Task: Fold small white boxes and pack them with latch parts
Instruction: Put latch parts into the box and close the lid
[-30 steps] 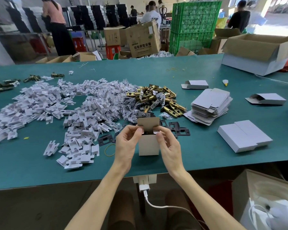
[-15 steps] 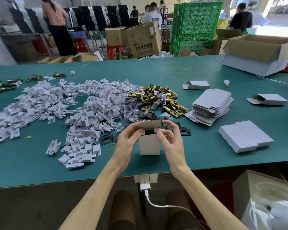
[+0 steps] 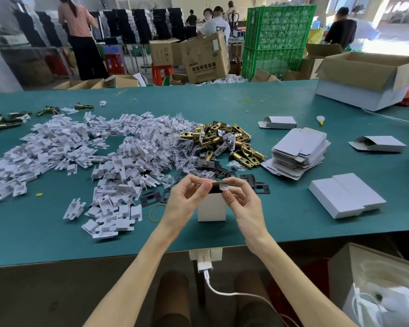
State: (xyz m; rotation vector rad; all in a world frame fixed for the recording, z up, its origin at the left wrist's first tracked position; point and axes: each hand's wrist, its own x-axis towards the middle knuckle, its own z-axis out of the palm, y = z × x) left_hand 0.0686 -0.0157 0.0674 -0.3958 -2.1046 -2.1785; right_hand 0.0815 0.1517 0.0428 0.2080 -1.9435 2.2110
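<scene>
Having stood upright a second ago, now bent down over the small white box [image 3: 211, 210]: top flap [image 3: 219, 187], so closing looks nearly done. Pinched from both sides by left hand [image 3: 184, 199] and right hand [image 3: 242, 201], fingertips curled on it. Stands upright at near edge of table [image 3: 281, 223], centre; bare room right, white clips [image 3: 109, 208] heaped left, black plates [image 3: 151, 198] just beyond.

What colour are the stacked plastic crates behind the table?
The crates are green; head view.

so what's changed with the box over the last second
The top flap of the small white box, upright a second ago, is now bent down over the opening, pinched by the left hand and right hand. The box still stands on the table.
</scene>
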